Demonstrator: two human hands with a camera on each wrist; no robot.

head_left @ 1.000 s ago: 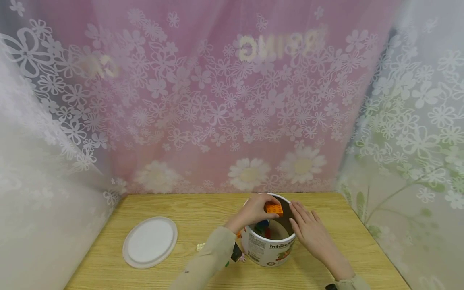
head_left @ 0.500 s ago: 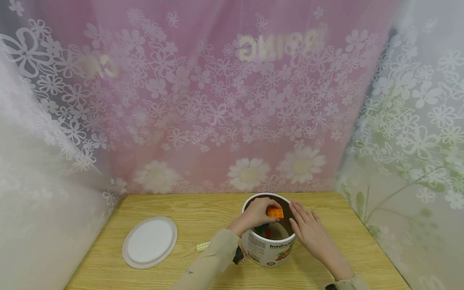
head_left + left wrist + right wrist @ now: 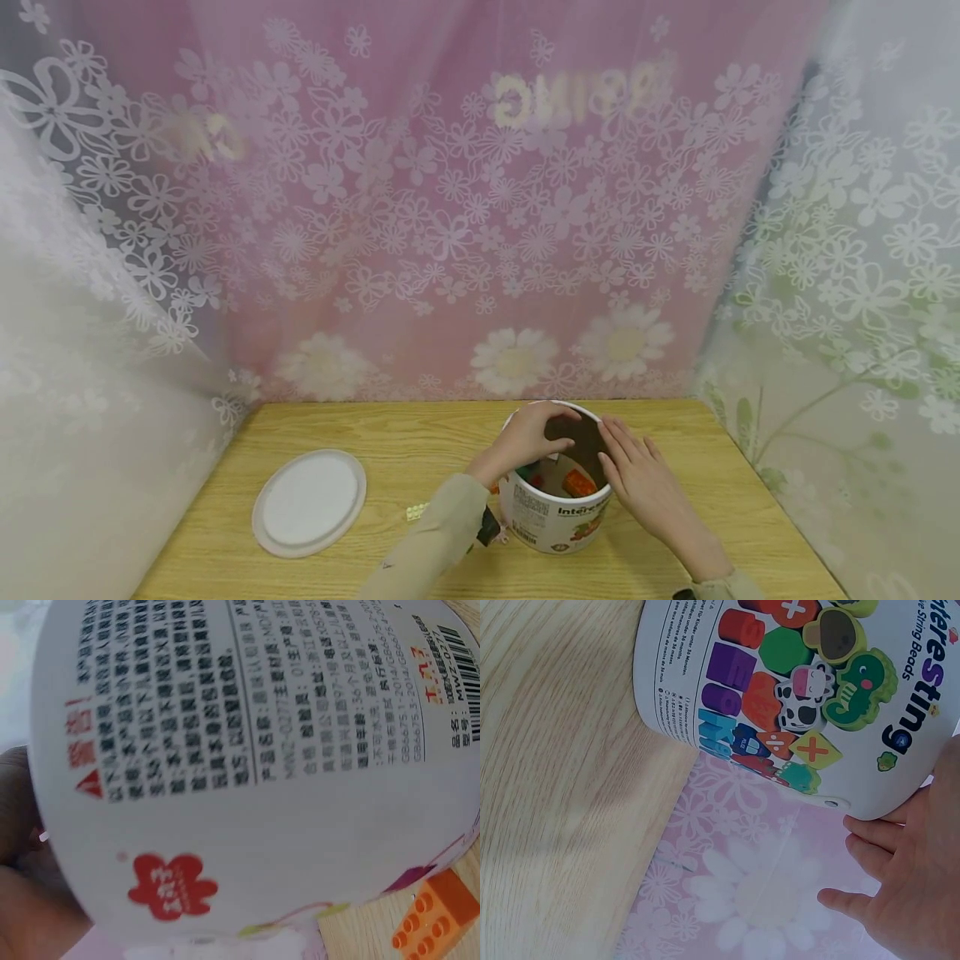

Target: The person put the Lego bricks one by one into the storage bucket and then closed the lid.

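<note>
A white printed bucket (image 3: pixel 555 521) stands uncovered on the wooden table. My left hand (image 3: pixel 527 437) reaches over its left rim, thumb and fingers spread apart with nothing between them. Inside, an orange toy brick (image 3: pixel 579 483) lies on the bottom, with dark green and red pieces beside it, partly hidden by the hand. Against the right side of the rim rests my right hand (image 3: pixel 647 483), its fingers straight. The right wrist view shows these fingertips (image 3: pixel 855 823) at the bucket's edge. In the left wrist view the bucket wall (image 3: pixel 300 847) hides most of the left hand.
A round white lid (image 3: pixel 309 502) lies on the table at the left. Close to the left sleeve is a pale yellow brick (image 3: pixel 416 512). Another orange brick (image 3: pixel 439 919) sits on the table beside the bucket. Flowered curtains (image 3: pixel 480 250) hang behind and at both sides.
The left hand has let go of the orange brick, which has dropped to the bottom of the bucket. The right hand has stayed in place at the rim.
</note>
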